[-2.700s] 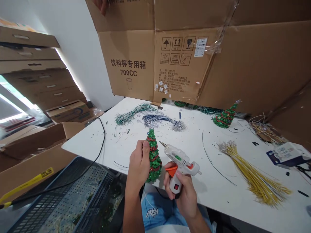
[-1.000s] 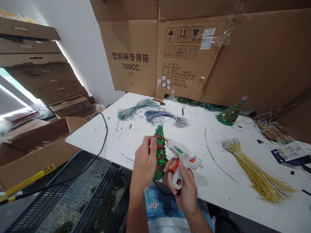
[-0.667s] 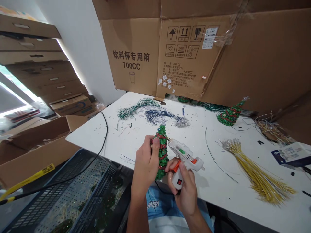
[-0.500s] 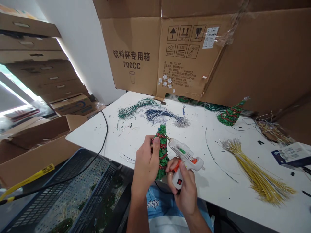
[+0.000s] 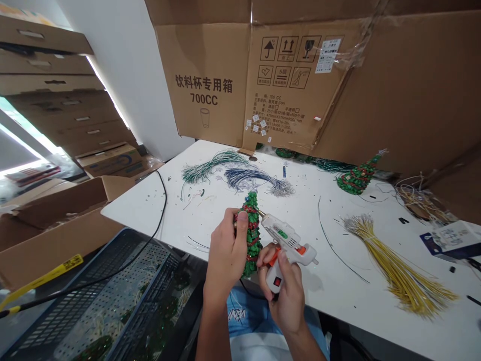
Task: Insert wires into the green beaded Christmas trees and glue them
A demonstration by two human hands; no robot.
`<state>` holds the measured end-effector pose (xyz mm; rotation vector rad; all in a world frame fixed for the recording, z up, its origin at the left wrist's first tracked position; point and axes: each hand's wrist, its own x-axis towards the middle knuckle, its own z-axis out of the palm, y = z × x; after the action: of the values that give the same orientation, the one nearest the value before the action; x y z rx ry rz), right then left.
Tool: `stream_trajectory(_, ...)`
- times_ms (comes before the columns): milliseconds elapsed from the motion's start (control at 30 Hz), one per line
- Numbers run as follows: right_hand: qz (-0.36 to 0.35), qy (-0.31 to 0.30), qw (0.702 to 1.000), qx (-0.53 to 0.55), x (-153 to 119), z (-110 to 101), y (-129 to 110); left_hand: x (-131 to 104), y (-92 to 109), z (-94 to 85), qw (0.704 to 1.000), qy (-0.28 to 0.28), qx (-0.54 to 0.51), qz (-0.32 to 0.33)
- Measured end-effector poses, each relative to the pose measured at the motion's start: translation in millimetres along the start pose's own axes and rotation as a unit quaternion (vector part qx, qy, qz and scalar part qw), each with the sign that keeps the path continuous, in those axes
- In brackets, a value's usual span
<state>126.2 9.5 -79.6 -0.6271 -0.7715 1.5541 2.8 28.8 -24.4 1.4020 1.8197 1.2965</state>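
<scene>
My left hand (image 5: 228, 245) is wrapped round a small green Christmas tree (image 5: 252, 240) with red garland, holding it upright at the table's front edge. Part of the tree lies hidden behind the fingers and thumb. In my right hand (image 5: 283, 286) is a white glue gun (image 5: 287, 235) with an orange trigger, the fingers closed round its handle. The gun's metal nozzle points up and left, at the tree's upper right side; whether it touches cannot be made out. Behind the treetop lie a bundle of blue wires (image 5: 259, 178) and a bundle of green wires (image 5: 214, 165).
A second small tree (image 5: 355, 179) stands at the back right of the white table (image 5: 300, 205). Yellow wires (image 5: 398, 265) lie in a bundle at right. A large cardboard box (image 5: 210, 55) rises behind. At left, a black cable (image 5: 163, 215) hangs over a plastic crate (image 5: 124, 271).
Hardly anything differs. Both hands keep their hold on the tree and the glue gun, with only a tiny shift of the whole view.
</scene>
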Motion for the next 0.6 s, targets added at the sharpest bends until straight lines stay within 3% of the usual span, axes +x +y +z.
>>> stream_trajectory(600,-0.004,0.012,0.997,-0.077,-1.8,0.3,-0.5,3.0,-2.3,-2.6,1.0,0.015,-0.002,-0.013)
